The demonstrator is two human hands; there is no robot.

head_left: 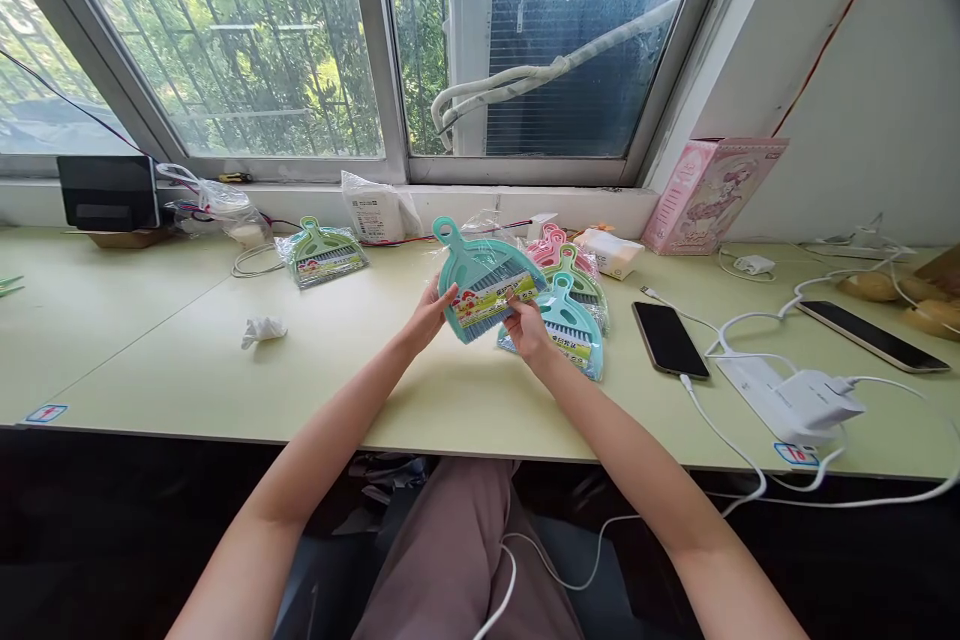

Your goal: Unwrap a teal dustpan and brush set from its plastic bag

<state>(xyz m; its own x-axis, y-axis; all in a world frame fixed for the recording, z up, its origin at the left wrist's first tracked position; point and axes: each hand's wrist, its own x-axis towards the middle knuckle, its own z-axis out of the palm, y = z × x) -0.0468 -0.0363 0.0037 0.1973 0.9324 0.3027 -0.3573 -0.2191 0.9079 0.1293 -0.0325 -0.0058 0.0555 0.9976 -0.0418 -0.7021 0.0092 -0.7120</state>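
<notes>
A teal mini dustpan and brush set [487,270] with a printed yellow-green label is held up above the table, between both hands. My left hand [429,315] grips its left edge, thumb in front. On its lower right side my right hand [527,325] is closed, pinching near the label. Just behind and right of it, on the table, lie another teal dustpan set [577,325], a green dustpan set [589,285] and a pink dustpan set [546,245], overlapping. Apart on the left lies one more green dustpan set [322,250] in clear wrapping.
A crumpled tissue [262,331] lies to the left on the table [187,370]. A black phone [670,340], a white power strip [765,400] and several cables are at the right. Along the window stand a pink box [709,200], a tissue pack [611,253] and a dark tablet [109,192].
</notes>
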